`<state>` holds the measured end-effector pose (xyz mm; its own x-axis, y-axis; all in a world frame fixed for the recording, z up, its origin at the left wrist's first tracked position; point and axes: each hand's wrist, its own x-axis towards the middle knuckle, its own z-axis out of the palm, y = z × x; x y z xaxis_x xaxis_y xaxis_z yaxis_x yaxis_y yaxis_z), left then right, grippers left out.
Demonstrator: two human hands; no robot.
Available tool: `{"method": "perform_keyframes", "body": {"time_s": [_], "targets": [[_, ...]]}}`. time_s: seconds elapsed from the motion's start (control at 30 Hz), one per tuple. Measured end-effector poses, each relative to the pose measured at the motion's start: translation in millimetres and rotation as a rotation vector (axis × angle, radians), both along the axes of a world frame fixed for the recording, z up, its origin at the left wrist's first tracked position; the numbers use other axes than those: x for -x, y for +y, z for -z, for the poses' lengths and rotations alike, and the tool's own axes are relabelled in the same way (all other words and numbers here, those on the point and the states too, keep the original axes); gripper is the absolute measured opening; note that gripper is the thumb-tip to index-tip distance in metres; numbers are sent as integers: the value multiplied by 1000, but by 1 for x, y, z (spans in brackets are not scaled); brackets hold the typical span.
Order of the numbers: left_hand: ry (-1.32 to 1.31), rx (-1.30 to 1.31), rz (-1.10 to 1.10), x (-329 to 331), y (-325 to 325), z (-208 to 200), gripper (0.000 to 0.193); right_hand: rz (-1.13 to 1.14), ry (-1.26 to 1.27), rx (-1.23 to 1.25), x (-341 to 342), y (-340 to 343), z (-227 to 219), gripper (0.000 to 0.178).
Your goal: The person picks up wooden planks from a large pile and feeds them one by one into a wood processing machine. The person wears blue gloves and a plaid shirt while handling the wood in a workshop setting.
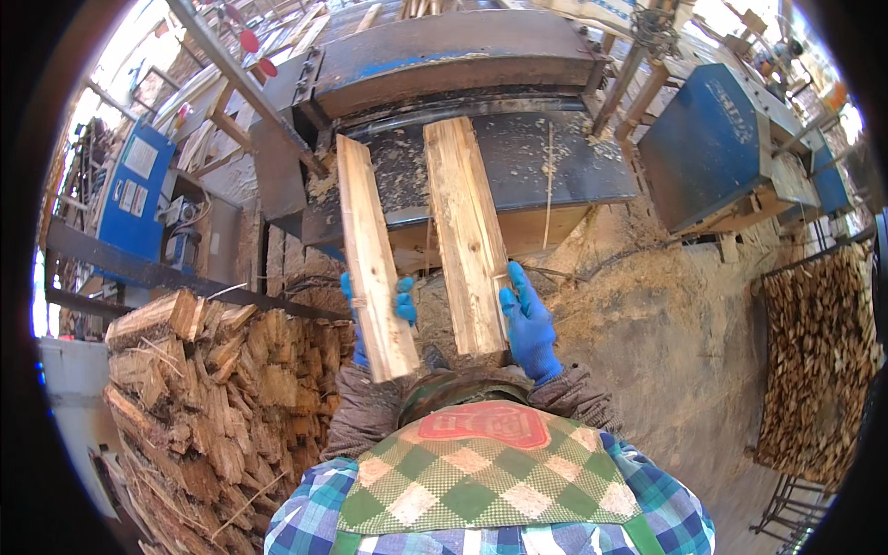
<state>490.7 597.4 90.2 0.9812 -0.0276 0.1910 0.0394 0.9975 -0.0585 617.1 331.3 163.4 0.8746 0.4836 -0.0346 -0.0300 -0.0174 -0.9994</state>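
My left hand (404,302), in a blue glove, is closed round the near part of a narrow rough-sawn wooden board (372,250). Its fingers curl over both long edges from beneath. A second, wider board (464,231) lies to the right, and my right hand (530,329), also gloved in blue, grips its right edge near the close end; some fingers are hidden under the wood. Both boards point away from me, their far ends over the dark metal bed (518,166) of a machine strewn with wood chips.
A tall stack of rough split wood (222,407) stands close on my left. Another wood stack (819,361) is at the far right. Blue machine housings (708,148) flank the bed, and a metal post (245,83) slants at its left. Sawdust covers the floor (647,324).
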Motion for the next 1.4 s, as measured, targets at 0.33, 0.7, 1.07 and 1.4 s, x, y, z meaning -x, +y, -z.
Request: {"method": "perform_keyframes", "body": {"time_s": [0.33, 0.7, 1.07, 1.4], "targets": [[175, -368, -266, 14, 104, -14, 92, -85, 108, 139, 27, 137, -18, 53], [427, -331, -384, 27, 109, -25, 79, 120, -157, 170, 33, 196, 7, 46], [729, -798, -430, -35, 76, -3, 68, 290, -590, 563, -80, 296, 22, 39], [681, -1377, -572, -72, 30, -17, 57, 163, -404, 276, -100, 281, 7, 39]]}}
